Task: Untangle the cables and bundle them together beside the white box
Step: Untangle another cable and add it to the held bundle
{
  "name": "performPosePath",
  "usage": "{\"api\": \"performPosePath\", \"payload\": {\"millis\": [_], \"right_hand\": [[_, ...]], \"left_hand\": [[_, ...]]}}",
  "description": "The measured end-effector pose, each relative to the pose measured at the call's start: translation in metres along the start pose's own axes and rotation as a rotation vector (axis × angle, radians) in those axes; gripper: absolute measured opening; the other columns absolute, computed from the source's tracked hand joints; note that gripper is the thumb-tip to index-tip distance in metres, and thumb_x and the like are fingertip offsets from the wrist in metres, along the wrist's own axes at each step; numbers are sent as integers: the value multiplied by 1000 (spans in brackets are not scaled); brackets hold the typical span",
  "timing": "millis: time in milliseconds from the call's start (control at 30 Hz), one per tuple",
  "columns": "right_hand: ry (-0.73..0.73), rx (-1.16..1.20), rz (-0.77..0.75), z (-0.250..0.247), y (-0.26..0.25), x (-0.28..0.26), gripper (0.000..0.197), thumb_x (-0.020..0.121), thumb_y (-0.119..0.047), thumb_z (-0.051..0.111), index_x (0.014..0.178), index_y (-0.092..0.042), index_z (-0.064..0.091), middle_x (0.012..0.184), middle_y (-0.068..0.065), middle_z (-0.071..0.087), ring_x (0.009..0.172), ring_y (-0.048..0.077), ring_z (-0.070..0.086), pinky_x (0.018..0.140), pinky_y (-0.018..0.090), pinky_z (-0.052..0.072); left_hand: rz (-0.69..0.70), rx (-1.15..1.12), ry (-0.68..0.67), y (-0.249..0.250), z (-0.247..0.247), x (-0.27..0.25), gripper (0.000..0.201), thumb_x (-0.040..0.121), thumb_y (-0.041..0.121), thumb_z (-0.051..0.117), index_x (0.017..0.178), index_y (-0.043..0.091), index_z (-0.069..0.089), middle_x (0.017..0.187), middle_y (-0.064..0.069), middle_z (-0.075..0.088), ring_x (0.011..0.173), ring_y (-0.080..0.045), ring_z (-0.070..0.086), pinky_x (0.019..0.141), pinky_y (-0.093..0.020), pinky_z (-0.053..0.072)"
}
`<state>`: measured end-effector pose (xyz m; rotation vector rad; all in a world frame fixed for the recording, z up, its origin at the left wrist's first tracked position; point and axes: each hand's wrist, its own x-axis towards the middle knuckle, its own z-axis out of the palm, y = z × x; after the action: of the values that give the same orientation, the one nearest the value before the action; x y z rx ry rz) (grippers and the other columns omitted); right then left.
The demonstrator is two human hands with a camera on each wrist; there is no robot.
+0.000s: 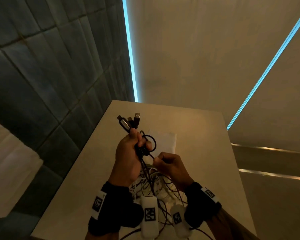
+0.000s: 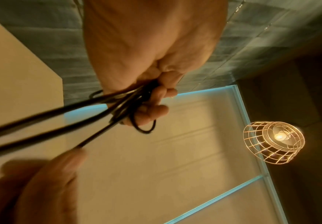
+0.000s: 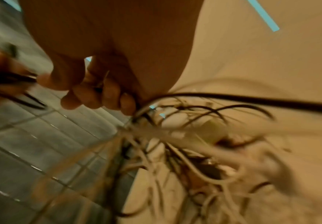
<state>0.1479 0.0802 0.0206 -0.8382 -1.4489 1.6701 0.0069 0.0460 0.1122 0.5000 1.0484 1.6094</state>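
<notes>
My left hand (image 1: 128, 153) is raised over the table and grips a bunch of black cables (image 1: 143, 148); their USB plugs (image 1: 130, 121) stick out above the fist and a small loop (image 1: 151, 142) hangs beside it. In the left wrist view the fingers (image 2: 156, 98) curl round the same black cables (image 2: 118, 104). My right hand (image 1: 168, 164) pinches one black strand (image 1: 151, 155) just below that loop; the right wrist view shows its fingers (image 3: 98, 97) curled on a cable. A tangle of white and black cables (image 1: 154, 186) lies on the table under both hands. The white box (image 1: 164, 140) sits behind the hands.
The beige table (image 1: 206, 135) stands against a dark tiled wall (image 1: 50, 66) on the left, its left edge close to my left wrist. White adapters (image 3: 175, 119) lie among the tangled cables. A wire-cage lamp (image 2: 273, 142) hangs overhead.
</notes>
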Motion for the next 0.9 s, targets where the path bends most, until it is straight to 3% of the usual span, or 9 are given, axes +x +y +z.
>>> {"api": "performPosePath", "payload": {"millis": [200, 367, 433, 500, 567, 633, 733, 833, 900], "right_hand": [[49, -115, 71, -29, 48, -13, 37, 94, -21, 61, 59, -11, 56, 57, -8, 46, 56, 7, 42, 60, 19, 35], [17, -234, 81, -33, 66, -8, 36, 94, -34, 59, 63, -15, 55, 62, -1, 41, 62, 12, 38, 61, 28, 31], [10, -324, 80, -36, 71, -11, 42, 91, -47, 58, 67, -12, 58, 65, 1, 45, 62, 12, 41, 61, 32, 33], [37, -413, 75, -45, 70, -17, 42, 93, -44, 56, 74, -8, 61, 67, 3, 52, 63, 11, 47, 62, 35, 37], [113, -528, 23, -58, 58, -26, 33, 97, -33, 53, 73, -12, 59, 63, 0, 53, 58, 9, 48, 59, 35, 39], [228, -692, -58, -77, 38, -40, 33, 98, -36, 50, 69, -21, 54, 60, -2, 53, 53, 9, 48, 55, 34, 40], [395, -820, -108, -105, 8, -71, 29, 94, -35, 55, 68, -22, 54, 55, -4, 51, 53, 10, 51, 47, 19, 36], [593, -871, -38, -133, -9, -112, 26, 90, -19, 58, 64, -16, 57, 53, 5, 55, 55, 15, 53, 45, 18, 35], [787, -868, 81, -162, -9, -144, 30, 91, -15, 61, 61, -18, 58, 53, 12, 56, 50, 21, 50, 48, 24, 36]], "left_hand": [[133, -89, -46, 19, -7, 4, 38, 102, 29, 33, 69, 14, 42, 54, 7, 36, 44, -6, 29, 46, -21, 30], [159, -44, -53, 19, -5, 3, 38, 103, 29, 33, 69, 14, 42, 57, 6, 37, 46, -7, 30, 46, -21, 29], [174, -24, -40, 22, -8, 4, 39, 103, 29, 33, 68, 14, 41, 57, 6, 37, 46, -7, 31, 47, -21, 30], [188, 19, -14, 20, -11, 6, 39, 102, 30, 33, 68, 13, 41, 55, 6, 38, 46, -7, 33, 48, -21, 32], [198, 86, 14, 19, -14, 7, 40, 103, 30, 32, 68, 13, 42, 54, 7, 40, 47, -8, 38, 51, -23, 36], [207, 150, 31, 17, -18, 8, 40, 103, 29, 32, 68, 13, 44, 55, 6, 44, 49, -10, 44, 57, -27, 41], [203, 289, 17, 14, -17, 8, 38, 104, 27, 31, 72, 12, 46, 58, 2, 56, 55, -16, 57, 63, -31, 49], [197, 453, 19, 11, -10, 8, 38, 105, 23, 30, 74, 8, 45, 62, -8, 63, 54, -17, 61, 56, -26, 51], [207, 532, 71, 13, -10, 9, 40, 105, 25, 31, 73, 8, 47, 58, -6, 59, 55, -20, 59, 63, -35, 52]]}}
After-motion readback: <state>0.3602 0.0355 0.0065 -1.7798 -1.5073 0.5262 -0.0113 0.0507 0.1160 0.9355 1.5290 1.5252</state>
